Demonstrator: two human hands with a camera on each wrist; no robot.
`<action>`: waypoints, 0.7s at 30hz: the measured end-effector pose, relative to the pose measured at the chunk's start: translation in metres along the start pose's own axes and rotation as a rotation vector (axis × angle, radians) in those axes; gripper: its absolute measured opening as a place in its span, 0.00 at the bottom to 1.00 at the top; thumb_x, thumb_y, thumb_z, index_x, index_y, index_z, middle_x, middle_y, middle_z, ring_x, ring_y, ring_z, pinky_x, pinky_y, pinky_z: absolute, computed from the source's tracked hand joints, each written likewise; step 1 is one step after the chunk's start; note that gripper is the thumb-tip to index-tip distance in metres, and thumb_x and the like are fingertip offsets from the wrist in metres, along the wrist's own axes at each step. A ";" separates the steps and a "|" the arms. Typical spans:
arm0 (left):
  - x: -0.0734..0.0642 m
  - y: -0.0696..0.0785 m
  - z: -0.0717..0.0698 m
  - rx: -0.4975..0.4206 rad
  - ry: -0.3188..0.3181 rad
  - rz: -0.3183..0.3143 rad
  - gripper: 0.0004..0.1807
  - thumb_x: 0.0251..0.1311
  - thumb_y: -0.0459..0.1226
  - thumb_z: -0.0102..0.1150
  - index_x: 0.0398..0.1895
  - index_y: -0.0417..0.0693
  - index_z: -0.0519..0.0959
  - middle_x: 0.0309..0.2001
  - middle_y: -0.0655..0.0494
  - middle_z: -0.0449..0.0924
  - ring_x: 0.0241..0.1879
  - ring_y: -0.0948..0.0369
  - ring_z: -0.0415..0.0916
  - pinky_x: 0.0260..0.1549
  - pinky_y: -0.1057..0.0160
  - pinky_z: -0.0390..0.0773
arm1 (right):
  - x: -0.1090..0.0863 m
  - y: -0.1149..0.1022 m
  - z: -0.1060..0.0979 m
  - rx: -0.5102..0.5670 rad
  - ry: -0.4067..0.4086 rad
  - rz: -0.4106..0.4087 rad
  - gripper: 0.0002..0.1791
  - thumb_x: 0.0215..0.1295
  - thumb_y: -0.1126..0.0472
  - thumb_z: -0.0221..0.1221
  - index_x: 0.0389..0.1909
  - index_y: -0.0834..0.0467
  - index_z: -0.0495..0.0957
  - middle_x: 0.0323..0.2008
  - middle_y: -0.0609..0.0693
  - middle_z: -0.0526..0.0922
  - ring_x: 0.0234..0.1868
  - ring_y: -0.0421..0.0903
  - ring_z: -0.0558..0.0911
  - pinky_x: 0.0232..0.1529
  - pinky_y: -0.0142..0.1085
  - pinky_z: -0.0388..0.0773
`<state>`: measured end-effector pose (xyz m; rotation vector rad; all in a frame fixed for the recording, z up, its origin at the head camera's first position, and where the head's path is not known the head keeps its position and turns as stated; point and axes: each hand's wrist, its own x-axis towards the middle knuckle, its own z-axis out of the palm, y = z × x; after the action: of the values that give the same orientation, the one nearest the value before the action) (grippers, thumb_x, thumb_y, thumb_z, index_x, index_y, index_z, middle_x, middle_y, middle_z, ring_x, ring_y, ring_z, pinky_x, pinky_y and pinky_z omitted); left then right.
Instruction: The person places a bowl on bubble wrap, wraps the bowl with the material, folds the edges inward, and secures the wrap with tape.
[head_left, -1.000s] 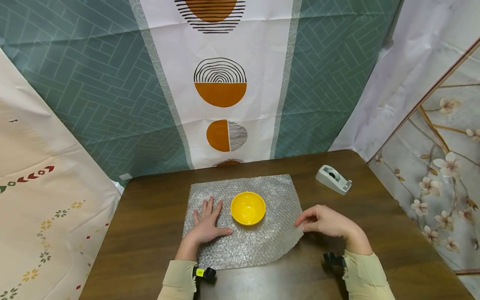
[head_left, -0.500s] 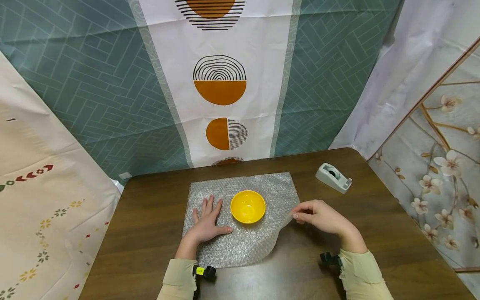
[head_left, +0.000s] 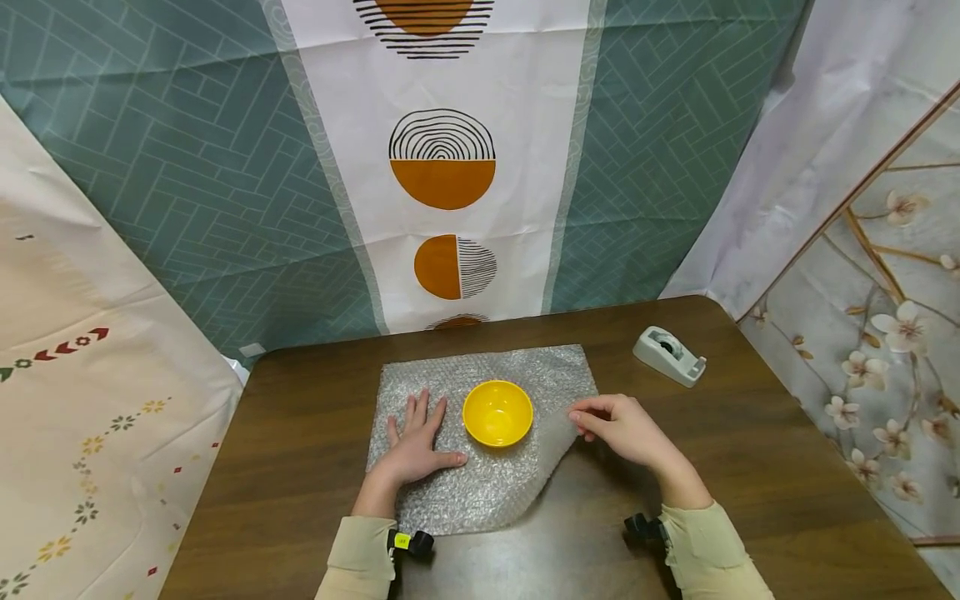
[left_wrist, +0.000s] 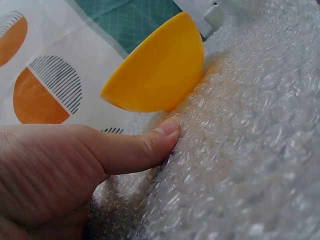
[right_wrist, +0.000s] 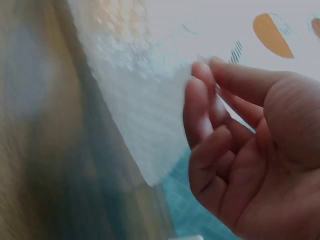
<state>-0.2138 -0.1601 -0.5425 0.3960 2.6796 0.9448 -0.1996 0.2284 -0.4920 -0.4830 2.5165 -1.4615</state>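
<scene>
A yellow bowl (head_left: pixel 498 414) stands upright on a sheet of clear bubble wrap (head_left: pixel 457 500) spread on the table. Left of the bowl, my left hand (head_left: pixel 412 454) lies flat on the sheet with fingers spread. In the left wrist view its thumb rests on the bubbles just below the bowl (left_wrist: pixel 155 70). My right hand (head_left: pixel 618 429) pinches the sheet's near right corner between thumb and fingers and holds it raised, folded inward toward the bowl. The right wrist view shows the lifted bubble wrap (right_wrist: pixel 135 100) hanging from the fingertips (right_wrist: pixel 200 70).
A white tape dispenser (head_left: pixel 669 356) stands at the back right of the brown table (head_left: pixel 300 433). Patterned cloth (head_left: pixel 442 183) hangs behind the table, with more hangings at both sides. Each wrist wears a small black camera (head_left: pixel 422 546).
My right hand has drawn the near right corner of the bubble wrap up and leftward, toward the bowl. The left hand and the bowl have stayed in place.
</scene>
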 end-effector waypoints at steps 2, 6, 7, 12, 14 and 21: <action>0.000 -0.001 0.000 0.001 0.001 0.001 0.64 0.58 0.63 0.74 0.87 0.43 0.52 0.86 0.36 0.29 0.84 0.38 0.19 0.70 0.27 0.15 | 0.002 -0.001 0.006 0.030 0.020 0.007 0.14 0.78 0.57 0.64 0.53 0.63 0.88 0.34 0.52 0.88 0.34 0.50 0.86 0.41 0.41 0.86; 0.001 -0.003 0.002 -0.001 0.012 0.005 0.65 0.56 0.64 0.75 0.87 0.44 0.52 0.86 0.36 0.29 0.84 0.38 0.19 0.69 0.27 0.15 | 0.005 -0.004 0.015 0.081 0.027 0.001 0.13 0.78 0.59 0.64 0.54 0.63 0.87 0.38 0.52 0.90 0.37 0.53 0.86 0.43 0.45 0.87; 0.002 -0.005 0.003 0.009 0.010 -0.002 0.65 0.56 0.64 0.75 0.87 0.45 0.52 0.87 0.37 0.28 0.84 0.39 0.19 0.70 0.27 0.15 | 0.006 -0.005 0.017 0.095 0.025 -0.002 0.13 0.79 0.59 0.63 0.54 0.62 0.87 0.39 0.52 0.91 0.38 0.54 0.87 0.45 0.45 0.87; 0.008 -0.010 0.006 0.040 0.010 -0.028 0.65 0.56 0.61 0.76 0.88 0.50 0.49 0.87 0.42 0.26 0.84 0.41 0.18 0.71 0.28 0.16 | 0.009 -0.010 0.026 0.153 0.009 -0.023 0.13 0.80 0.58 0.62 0.57 0.58 0.87 0.47 0.50 0.91 0.47 0.54 0.87 0.51 0.44 0.86; 0.009 -0.011 0.007 0.038 0.012 -0.027 0.65 0.56 0.61 0.77 0.88 0.50 0.49 0.87 0.43 0.26 0.84 0.41 0.18 0.71 0.27 0.16 | 0.009 -0.012 0.030 0.157 0.011 -0.036 0.14 0.80 0.58 0.61 0.59 0.57 0.87 0.50 0.50 0.91 0.48 0.54 0.86 0.51 0.42 0.86; 0.009 -0.013 0.007 0.041 0.001 -0.026 0.65 0.56 0.60 0.76 0.88 0.51 0.48 0.87 0.43 0.24 0.84 0.42 0.16 0.70 0.28 0.15 | 0.012 -0.017 0.040 0.170 0.003 -0.064 0.22 0.80 0.59 0.61 0.71 0.59 0.79 0.61 0.54 0.87 0.44 0.63 0.85 0.46 0.47 0.85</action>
<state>-0.2223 -0.1628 -0.5572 0.3680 2.7023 0.8838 -0.1946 0.1838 -0.4975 -0.5365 2.3721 -1.6823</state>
